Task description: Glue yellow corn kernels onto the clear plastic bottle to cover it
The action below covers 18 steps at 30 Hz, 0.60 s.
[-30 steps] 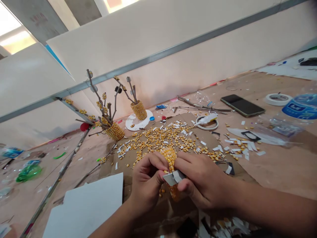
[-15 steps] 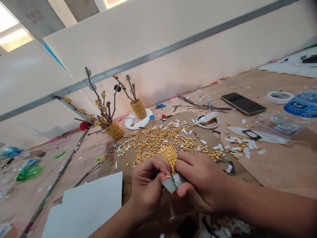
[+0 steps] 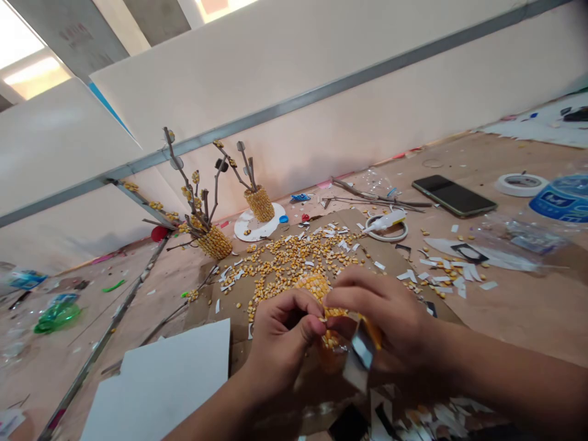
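Left fingers (image 3: 309, 329) are pinching a kernel (image 3: 323, 319) by the cup (image 3: 313, 284), right fingers (image 3: 351, 298) gripping a blade (image 3: 362, 346), toward the cardboard's (image 3: 351, 219) near edge

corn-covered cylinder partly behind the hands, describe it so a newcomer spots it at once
Find the brown cardboard strewn with loose corn kernels. Toward its near side, partly hidden behind the left hand and right hand, is the corn-covered cylinder. Unlike the corn-covered pots farther back, which hold branches, it shows none.
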Tool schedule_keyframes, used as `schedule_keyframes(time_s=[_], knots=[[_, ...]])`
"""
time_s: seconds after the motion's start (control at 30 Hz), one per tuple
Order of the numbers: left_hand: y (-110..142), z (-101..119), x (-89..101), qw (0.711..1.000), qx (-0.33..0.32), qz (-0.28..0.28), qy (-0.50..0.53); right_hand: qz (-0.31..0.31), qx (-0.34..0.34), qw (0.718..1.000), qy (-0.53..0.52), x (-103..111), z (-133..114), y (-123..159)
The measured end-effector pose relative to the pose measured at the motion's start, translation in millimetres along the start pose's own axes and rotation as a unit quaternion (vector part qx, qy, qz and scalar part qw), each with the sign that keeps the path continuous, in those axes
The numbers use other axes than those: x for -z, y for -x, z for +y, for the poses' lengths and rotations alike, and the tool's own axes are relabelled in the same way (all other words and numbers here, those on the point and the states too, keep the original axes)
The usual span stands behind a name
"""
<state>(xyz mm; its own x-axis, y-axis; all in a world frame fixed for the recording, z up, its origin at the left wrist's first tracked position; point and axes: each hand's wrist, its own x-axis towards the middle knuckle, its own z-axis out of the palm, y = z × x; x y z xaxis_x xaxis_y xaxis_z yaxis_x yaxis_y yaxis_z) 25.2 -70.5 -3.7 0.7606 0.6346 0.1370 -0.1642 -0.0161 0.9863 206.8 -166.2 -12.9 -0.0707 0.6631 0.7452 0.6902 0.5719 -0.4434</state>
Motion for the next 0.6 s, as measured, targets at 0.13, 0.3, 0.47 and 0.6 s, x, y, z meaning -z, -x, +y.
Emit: schedule_keyframes(time_s=[0.13,0.3,0.47,0.6], knots=[[-2,3,-0.2,0.999,0.040,-0.014,-0.022,-0.005,0.067,0.998,-0.006,-1,-3,2],[-1,6,0.7,0.997,0.025,-0.014,-0.069,-0.010,0.063,0.998,0.007,5,-4,4],[-1,11,0.5,0.994,-0.006,0.008,-0.110,0.026,0.011,0.999,-0.020,7,-5,0],[-3,11,-0.3,0.990,-0.021,0.037,-0.134,0.131,-0.110,0.984,0.057,9,7,-5]])
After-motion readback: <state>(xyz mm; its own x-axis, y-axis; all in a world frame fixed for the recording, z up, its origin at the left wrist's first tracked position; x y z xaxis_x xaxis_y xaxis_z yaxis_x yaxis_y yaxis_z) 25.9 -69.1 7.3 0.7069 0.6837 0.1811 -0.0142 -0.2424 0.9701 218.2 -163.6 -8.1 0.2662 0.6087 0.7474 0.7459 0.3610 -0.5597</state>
